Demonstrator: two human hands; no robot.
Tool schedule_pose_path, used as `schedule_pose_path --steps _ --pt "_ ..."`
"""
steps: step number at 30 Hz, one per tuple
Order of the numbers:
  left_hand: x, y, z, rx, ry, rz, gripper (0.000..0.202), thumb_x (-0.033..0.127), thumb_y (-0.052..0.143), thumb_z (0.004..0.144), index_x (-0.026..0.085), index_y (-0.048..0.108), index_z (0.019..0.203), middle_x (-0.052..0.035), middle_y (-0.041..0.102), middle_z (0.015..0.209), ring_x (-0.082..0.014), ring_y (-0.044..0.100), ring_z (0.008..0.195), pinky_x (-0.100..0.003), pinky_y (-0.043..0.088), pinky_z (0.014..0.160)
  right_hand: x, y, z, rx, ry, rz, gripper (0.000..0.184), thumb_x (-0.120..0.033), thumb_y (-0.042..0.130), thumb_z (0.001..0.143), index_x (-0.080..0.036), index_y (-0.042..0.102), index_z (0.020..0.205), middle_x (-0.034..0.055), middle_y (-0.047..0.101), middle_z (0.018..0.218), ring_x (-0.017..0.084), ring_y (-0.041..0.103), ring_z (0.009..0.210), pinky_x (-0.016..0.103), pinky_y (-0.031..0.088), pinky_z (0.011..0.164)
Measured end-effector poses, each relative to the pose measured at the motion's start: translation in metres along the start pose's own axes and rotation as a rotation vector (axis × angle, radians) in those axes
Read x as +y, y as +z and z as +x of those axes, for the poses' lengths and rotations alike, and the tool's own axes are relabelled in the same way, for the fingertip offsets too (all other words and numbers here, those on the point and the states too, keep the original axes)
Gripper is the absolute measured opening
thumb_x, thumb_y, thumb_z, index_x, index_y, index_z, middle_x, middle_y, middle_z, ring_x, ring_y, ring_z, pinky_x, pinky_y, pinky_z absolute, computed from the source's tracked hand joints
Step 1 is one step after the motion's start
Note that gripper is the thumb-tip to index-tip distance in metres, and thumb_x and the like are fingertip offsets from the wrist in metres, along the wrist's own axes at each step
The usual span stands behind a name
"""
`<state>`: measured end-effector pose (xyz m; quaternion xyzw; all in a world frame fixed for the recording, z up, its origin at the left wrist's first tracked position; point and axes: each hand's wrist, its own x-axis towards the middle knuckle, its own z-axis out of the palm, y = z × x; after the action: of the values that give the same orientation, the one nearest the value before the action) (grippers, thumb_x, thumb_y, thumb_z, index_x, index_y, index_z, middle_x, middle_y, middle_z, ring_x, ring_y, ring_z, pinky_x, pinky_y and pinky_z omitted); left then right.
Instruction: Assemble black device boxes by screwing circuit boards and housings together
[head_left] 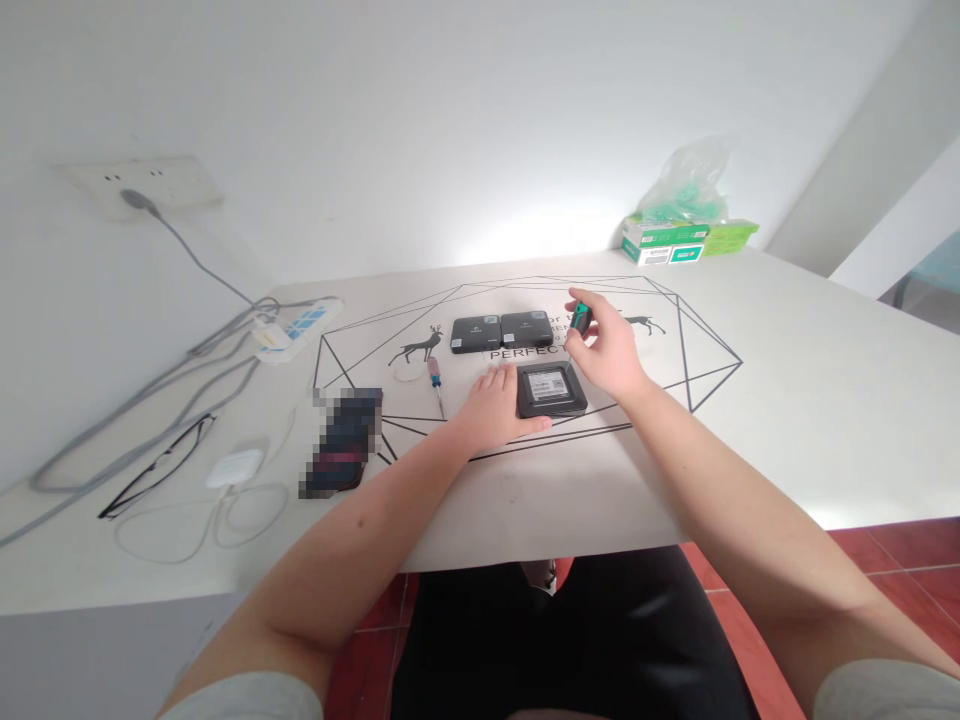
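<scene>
A black square electronic box [552,389] lies flat with a white printed label inside its raised rim. My left hand [491,408] rests around its near left corner, fingers along the left side and thumb along the front edge. My right hand [609,345] grips a screwdriver [580,318] by its green and black handle. Its thin shaft points down at the far right corner of the box; whether the tip touches cannot be made out. Just behind are two similar black boxes [475,334] [527,328], side by side. A second screwdriver [435,374] with a translucent handle lies left of my left hand.
On the left of the white table [817,400] are a blurred-out phone [343,443], a white charger [235,467] with its cable, glasses [159,465] and a power strip [300,330] with grey cords. Green and white cartons [666,238] with a plastic bag [691,183] stand at the back right.
</scene>
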<state>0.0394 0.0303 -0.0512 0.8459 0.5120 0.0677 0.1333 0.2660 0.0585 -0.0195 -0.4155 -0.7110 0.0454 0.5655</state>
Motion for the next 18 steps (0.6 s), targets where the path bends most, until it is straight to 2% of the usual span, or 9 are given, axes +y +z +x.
schedule_pose_path --steps 7,13,18 --pt "0.0004 0.0000 0.0006 -0.007 -0.005 0.015 0.128 0.090 0.053 0.085 0.001 0.017 0.169 -0.0301 0.028 0.175 -0.0492 0.019 0.165 -0.056 0.022 0.131 0.0007 0.0000 -0.0005 -0.005 0.001 0.011 0.057 -0.020 0.059 0.085 -0.024 0.061 0.142 0.0124 0.076 0.127 0.030 0.075 0.108 0.045 0.068 0.077" --pt "-0.0021 0.0023 0.0017 0.010 0.002 0.024 0.124 0.090 0.054 0.085 0.006 0.017 0.169 -0.0278 0.031 0.175 -0.0489 0.022 0.164 -0.057 0.024 0.130 0.0011 0.0006 -0.0005 0.000 -0.008 0.022 0.056 -0.019 0.060 0.084 -0.025 0.061 0.140 0.0120 0.077 0.124 0.030 0.075 0.107 0.045 0.068 0.075" --pt "-0.0022 0.0027 0.0015 0.008 0.004 0.019 0.124 0.089 0.054 0.086 0.006 0.016 0.170 -0.0279 0.028 0.176 -0.0487 0.020 0.165 -0.057 0.023 0.130 0.0009 0.0003 -0.0007 0.003 -0.005 0.018 0.055 -0.019 0.060 0.085 -0.026 0.061 0.139 0.0116 0.076 0.124 0.030 0.075 0.106 0.046 0.068 0.076"
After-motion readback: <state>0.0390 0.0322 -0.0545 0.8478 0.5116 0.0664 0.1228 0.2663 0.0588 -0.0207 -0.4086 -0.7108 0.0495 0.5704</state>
